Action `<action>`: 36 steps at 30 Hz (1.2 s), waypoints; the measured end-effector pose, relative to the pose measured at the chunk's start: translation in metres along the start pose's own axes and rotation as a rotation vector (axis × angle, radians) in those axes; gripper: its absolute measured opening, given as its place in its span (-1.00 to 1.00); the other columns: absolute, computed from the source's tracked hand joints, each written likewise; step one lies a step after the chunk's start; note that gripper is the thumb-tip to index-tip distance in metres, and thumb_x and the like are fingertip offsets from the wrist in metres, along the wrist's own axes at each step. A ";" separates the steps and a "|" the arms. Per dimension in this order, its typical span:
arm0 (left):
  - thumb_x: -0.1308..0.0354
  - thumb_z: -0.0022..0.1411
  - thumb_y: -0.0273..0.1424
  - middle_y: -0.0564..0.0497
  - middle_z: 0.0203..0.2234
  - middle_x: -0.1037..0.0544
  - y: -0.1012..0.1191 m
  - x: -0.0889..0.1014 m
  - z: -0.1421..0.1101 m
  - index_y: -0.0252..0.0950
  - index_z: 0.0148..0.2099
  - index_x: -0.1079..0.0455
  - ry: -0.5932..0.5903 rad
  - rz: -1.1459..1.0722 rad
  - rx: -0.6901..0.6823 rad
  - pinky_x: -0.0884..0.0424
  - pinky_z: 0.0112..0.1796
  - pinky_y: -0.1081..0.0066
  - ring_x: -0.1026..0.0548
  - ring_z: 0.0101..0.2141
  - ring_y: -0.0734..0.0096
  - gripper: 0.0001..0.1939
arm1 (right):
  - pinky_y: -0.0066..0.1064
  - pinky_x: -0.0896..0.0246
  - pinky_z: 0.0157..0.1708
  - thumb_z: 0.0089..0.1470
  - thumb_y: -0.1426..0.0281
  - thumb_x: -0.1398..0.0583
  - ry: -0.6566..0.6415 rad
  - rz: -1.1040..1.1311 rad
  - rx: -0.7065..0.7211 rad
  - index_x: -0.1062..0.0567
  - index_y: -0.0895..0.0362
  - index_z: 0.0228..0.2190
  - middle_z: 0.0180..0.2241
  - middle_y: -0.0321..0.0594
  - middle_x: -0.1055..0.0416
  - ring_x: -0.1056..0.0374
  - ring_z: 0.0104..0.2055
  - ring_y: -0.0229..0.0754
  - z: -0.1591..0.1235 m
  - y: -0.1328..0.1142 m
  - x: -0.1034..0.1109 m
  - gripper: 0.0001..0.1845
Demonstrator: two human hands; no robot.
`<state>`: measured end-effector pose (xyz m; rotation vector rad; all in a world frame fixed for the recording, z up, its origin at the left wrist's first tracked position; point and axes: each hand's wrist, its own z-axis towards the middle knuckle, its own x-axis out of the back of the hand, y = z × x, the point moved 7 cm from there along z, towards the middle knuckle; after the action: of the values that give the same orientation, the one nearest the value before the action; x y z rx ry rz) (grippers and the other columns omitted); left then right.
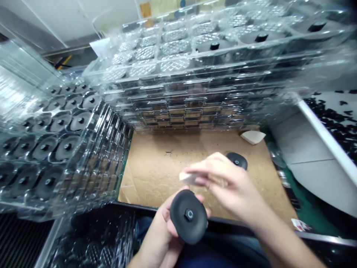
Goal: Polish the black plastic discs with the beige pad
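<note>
My left hand point(163, 232) grips a round black plastic disc point(189, 216) with a small metal hub at its centre, holding it up facing me above the near edge of the cardboard. My right hand point(231, 190) hovers just above and behind the disc, fingers pinched on a small white piece point(187, 178), blurred by motion. A second black disc point(237, 160) lies flat on the brown cardboard sheet point(156, 167), behind my right hand.
Stacks of clear plastic trays point(178, 93) with black discs rise at the back, and another stack point(55, 149) stands at the left. A white wedge-shaped piece point(253, 137) lies on the cardboard. Small black parts point(337, 119) cover a white surface at right. Empty dark trays point(95, 242) sit near me.
</note>
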<state>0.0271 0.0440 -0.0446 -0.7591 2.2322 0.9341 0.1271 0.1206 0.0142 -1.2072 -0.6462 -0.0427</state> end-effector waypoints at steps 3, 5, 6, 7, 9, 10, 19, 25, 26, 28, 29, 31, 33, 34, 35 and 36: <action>-0.38 -0.24 -0.26 -0.03 -0.14 -0.54 0.007 0.008 -0.002 -0.07 -0.05 -0.42 -0.018 -0.107 -0.026 -0.43 -0.15 0.26 -0.51 -0.17 0.16 -0.41 | -0.39 -0.34 -0.38 0.09 0.37 -0.09 -0.021 0.023 -0.323 -0.44 0.07 -0.13 -0.31 -0.23 -0.49 -0.42 -0.32 -0.19 -0.012 0.062 -0.005 -0.71; -0.36 -0.18 -0.29 -0.01 -0.12 -0.53 0.010 0.014 -0.001 -0.02 -0.04 -0.40 -0.027 -0.164 -0.054 -0.46 -0.19 0.28 -0.50 -0.14 0.14 -0.45 | -0.40 -0.36 -0.49 0.09 0.34 -0.07 -0.049 -0.004 -0.358 -0.39 0.15 -0.06 -0.34 -0.18 -0.46 -0.42 -0.44 -0.21 -0.026 0.083 -0.017 -0.64; -0.34 -0.15 -0.29 -0.01 -0.11 -0.53 0.011 0.017 -0.001 -0.01 -0.05 -0.40 -0.026 -0.179 -0.067 -0.47 -0.21 0.31 -0.50 -0.12 0.13 -0.47 | -0.39 -0.37 -0.50 0.09 0.33 -0.06 -0.049 -0.029 -0.369 -0.42 0.16 -0.10 -0.34 -0.16 -0.44 -0.41 -0.45 -0.21 -0.035 0.090 -0.024 -0.65; -0.33 -0.12 -0.29 -0.01 -0.10 -0.52 0.011 0.021 0.001 -0.02 -0.05 -0.40 -0.018 -0.189 -0.078 -0.48 -0.21 0.33 -0.49 -0.11 0.13 -0.50 | -0.36 -0.38 -0.45 0.10 0.33 -0.06 -0.044 -0.060 -0.378 -0.46 0.16 -0.16 -0.32 -0.14 -0.41 -0.42 -0.40 -0.19 -0.043 0.095 -0.030 -0.69; -0.31 -0.09 -0.29 -0.02 -0.06 -0.50 0.011 0.027 0.003 -0.05 -0.06 -0.40 0.006 -0.192 -0.090 -0.48 -0.20 0.36 -0.48 -0.09 0.13 -0.54 | -0.26 -0.38 -0.29 0.12 0.31 -0.05 -0.029 -0.128 -0.391 -0.52 0.13 -0.28 -0.25 -0.10 -0.36 -0.41 -0.24 -0.11 -0.061 0.098 -0.039 -0.72; -0.30 -0.09 -0.28 -0.02 -0.04 -0.49 0.011 0.030 0.004 -0.05 -0.05 -0.39 0.023 -0.189 -0.094 -0.47 -0.19 0.36 -0.48 -0.08 0.13 -0.53 | -0.23 -0.36 -0.24 0.12 0.30 -0.06 -0.023 -0.158 -0.396 -0.53 0.11 -0.28 -0.23 -0.09 -0.34 -0.39 -0.18 -0.08 -0.069 0.098 -0.042 -0.72; -0.28 -0.09 -0.21 -0.07 -0.03 -0.48 0.010 0.034 0.008 -0.11 -0.04 -0.37 0.105 -0.204 -0.100 -0.42 -0.14 0.30 -0.46 -0.07 0.12 -0.50 | -0.30 -0.40 -0.38 0.12 0.37 -0.02 0.082 -0.270 -0.362 -0.43 0.11 -0.11 -0.25 -0.10 -0.37 -0.43 -0.30 -0.12 -0.090 0.091 -0.041 -0.68; -0.26 -0.01 -0.26 -0.13 -0.06 -0.50 0.008 0.021 0.002 -0.23 -0.03 -0.39 0.106 -0.086 -0.183 -0.38 -0.09 0.32 -0.46 -0.07 0.16 -0.54 | -0.34 -0.29 -0.17 0.17 0.40 -0.04 0.233 -0.139 -0.191 -0.34 0.05 -0.08 -0.13 -0.20 -0.42 -0.35 -0.11 -0.16 -0.038 0.011 -0.015 -0.73; -0.26 0.01 -0.28 -0.14 -0.07 -0.51 0.008 0.018 0.002 -0.24 -0.03 -0.39 0.095 -0.057 -0.184 -0.37 -0.08 0.34 -0.45 -0.07 0.18 -0.56 | -0.31 -0.27 -0.19 0.16 0.46 -0.03 0.244 -0.123 -0.075 -0.34 0.08 -0.07 -0.18 -0.18 -0.44 -0.36 -0.16 -0.15 -0.032 -0.010 -0.014 -0.71; -0.27 0.02 -0.35 -0.11 -0.11 -0.54 0.009 0.015 0.002 -0.22 -0.03 -0.40 0.088 -0.001 -0.190 -0.39 -0.10 0.39 -0.47 -0.08 0.20 -0.59 | -0.30 -0.24 -0.25 0.12 0.54 -0.02 0.188 -0.075 0.044 -0.35 0.14 -0.09 -0.25 -0.17 -0.46 -0.36 -0.25 -0.17 -0.025 -0.038 -0.016 -0.69; -0.26 0.02 -0.40 -0.07 -0.12 -0.55 0.011 0.014 0.001 -0.19 -0.03 -0.41 0.106 0.020 -0.205 -0.40 -0.12 0.42 -0.48 -0.10 0.23 -0.60 | -0.33 -0.22 -0.27 0.11 0.56 -0.02 0.113 -0.045 0.047 -0.36 0.14 -0.12 -0.27 -0.19 -0.47 -0.36 -0.29 -0.19 -0.023 -0.045 -0.019 -0.70; -0.27 0.00 -0.49 0.01 -0.14 -0.56 0.017 0.013 0.001 -0.13 -0.06 -0.42 0.157 0.058 -0.258 -0.42 -0.17 0.50 -0.50 -0.14 0.31 -0.60 | -0.37 -0.21 -0.30 0.11 0.56 -0.03 -0.028 0.008 0.004 -0.40 0.12 -0.19 -0.30 -0.26 -0.47 -0.35 -0.33 -0.24 -0.020 -0.048 -0.023 -0.74; -0.30 -0.03 -0.48 0.03 -0.20 -0.59 0.016 0.007 0.001 -0.15 -0.11 -0.46 0.153 0.087 -0.255 -0.42 -0.17 0.52 -0.51 -0.18 0.34 -0.63 | -0.36 -0.19 -0.31 0.12 0.55 -0.03 0.028 -0.012 0.005 -0.43 0.14 -0.23 -0.32 -0.25 -0.47 -0.33 -0.35 -0.23 -0.019 -0.048 -0.014 -0.77; -0.31 -0.05 -0.45 0.02 -0.23 -0.60 0.014 0.002 0.002 -0.17 -0.15 -0.48 0.131 0.096 -0.230 -0.41 -0.16 0.50 -0.51 -0.18 0.33 -0.66 | -0.33 -0.18 -0.31 0.12 0.56 -0.02 0.124 -0.045 0.040 -0.42 0.18 -0.21 -0.33 -0.21 -0.46 -0.33 -0.36 -0.21 -0.020 -0.050 -0.006 -0.76; -0.33 -0.07 -0.42 0.00 -0.25 -0.60 0.011 -0.003 0.002 -0.20 -0.18 -0.50 0.098 0.102 -0.203 -0.40 -0.13 0.47 -0.51 -0.18 0.31 -0.68 | -0.30 -0.17 -0.31 0.12 0.57 -0.01 0.206 -0.073 0.082 -0.41 0.22 -0.18 -0.32 -0.16 -0.46 -0.32 -0.35 -0.18 -0.024 -0.052 -0.001 -0.74; -0.34 -0.08 -0.41 0.00 -0.25 -0.61 0.010 -0.007 0.002 -0.19 -0.19 -0.51 0.076 0.100 -0.190 -0.39 -0.12 0.45 -0.51 -0.18 0.30 -0.68 | -0.29 -0.17 -0.31 0.11 0.58 -0.02 0.255 -0.093 0.121 -0.39 0.25 -0.14 -0.31 -0.13 -0.46 -0.32 -0.35 -0.16 -0.028 -0.053 0.002 -0.72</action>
<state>0.0255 0.0535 -0.0370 -0.7845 2.2869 1.1972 0.1217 0.0762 0.0549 -1.0336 -0.4735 -0.2294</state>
